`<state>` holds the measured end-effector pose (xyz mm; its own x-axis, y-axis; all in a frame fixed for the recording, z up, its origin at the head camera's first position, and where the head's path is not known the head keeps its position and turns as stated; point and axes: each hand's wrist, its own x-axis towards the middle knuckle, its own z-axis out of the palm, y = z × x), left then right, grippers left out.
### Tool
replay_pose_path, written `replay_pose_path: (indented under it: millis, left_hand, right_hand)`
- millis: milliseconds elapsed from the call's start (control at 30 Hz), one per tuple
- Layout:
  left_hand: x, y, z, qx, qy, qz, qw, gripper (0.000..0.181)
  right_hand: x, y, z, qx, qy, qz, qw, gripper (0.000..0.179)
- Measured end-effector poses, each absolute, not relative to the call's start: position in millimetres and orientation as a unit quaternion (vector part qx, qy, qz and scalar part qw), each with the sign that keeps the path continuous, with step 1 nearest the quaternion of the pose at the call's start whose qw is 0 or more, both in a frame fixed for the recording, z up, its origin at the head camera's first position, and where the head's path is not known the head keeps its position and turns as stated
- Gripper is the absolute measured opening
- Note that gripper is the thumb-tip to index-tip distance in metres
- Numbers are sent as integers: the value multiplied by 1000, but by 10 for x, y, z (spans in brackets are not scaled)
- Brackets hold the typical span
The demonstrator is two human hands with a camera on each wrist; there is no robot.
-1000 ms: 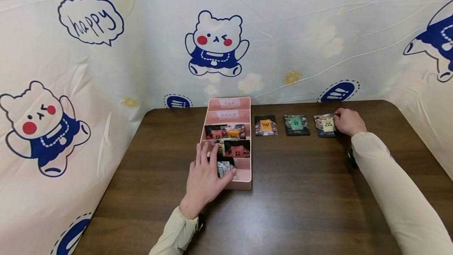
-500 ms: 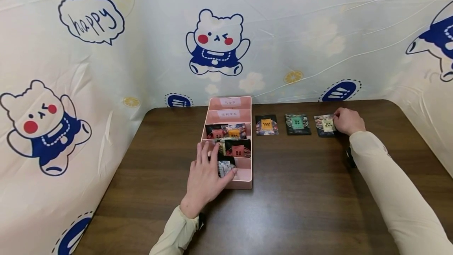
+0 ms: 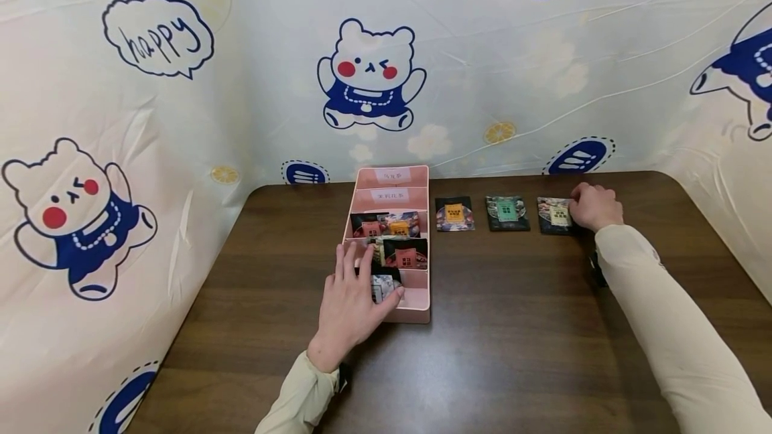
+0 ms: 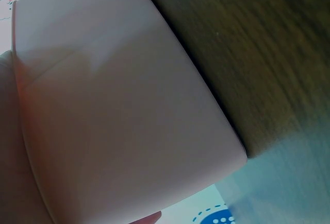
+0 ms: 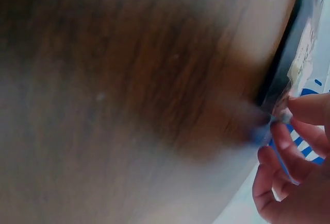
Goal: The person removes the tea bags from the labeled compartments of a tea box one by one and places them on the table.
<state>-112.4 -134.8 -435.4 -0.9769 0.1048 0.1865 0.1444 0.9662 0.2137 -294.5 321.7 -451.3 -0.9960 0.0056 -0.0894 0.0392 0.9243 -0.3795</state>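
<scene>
My right hand (image 3: 597,207) is at the rightmost of three tea sachets lying in a row. Thumb and fingertips pinch that dark sachet with a pale yellow label (image 3: 556,215) by its right edge, as the right wrist view also shows close up. My left hand (image 3: 345,307) rests spread over the near left part of a pink divided box (image 3: 413,315). Its fingers are extended and the thumb points right, partly covering a sachet with a white-grey front (image 3: 382,285). In the left wrist view, the box's smooth pink wall (image 4: 129,116) fills most of the picture.
An orange-labelled sachet (image 3: 455,213) and a green-labelled one (image 3: 507,213) lie on the brown wooden table (image 3: 500,340), right of the box. Several sachets, including a red-labelled one (image 3: 405,256), stand in the box's compartments. A printed cloth backdrop (image 3: 458,59) encloses the table.
Both hands hold nearly the same positions. The whole head view shifts very slightly; the sachets and the box stay where they were on the table.
</scene>
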Motion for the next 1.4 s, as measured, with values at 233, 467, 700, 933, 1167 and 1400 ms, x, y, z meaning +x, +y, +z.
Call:
replay_pose_path:
  millis: [233, 467, 700, 933, 1167, 1400]
  left_hand:
    - [-1127, -1348, -4361, -62, -988, -112, 89, 91]
    - [-1127, -1351, -4367, -64, -988, -110, 92, 90]
    - [-1127, -1353, -4366, -65, -987, -109, 95, 90]
    - [-1128, -1353, -4364, -65, -988, -108, 94, 91]
    - [-1126, -1351, -4350, -64, -987, -112, 92, 90]
    - [-1124, -1346, -4354, -62, -988, -111, 89, 91]
  right_hand:
    - [-2916, 3197, -4469, 19, 980, -198, 24, 37]
    - [-2929, 3164, -4448, 11, 978, -205, 25, 37]
    - [-2961, 2963, -4421, -23, 975, -220, 3, 36]
    - [-2954, 2473, -4288, -105, 966, -234, -45, 28]
    - [-2843, 1895, -4189, -186, 943, -272, -49, 21]
    - [-2659, 1387, -4174, -249, 914, -317, -45, 20]
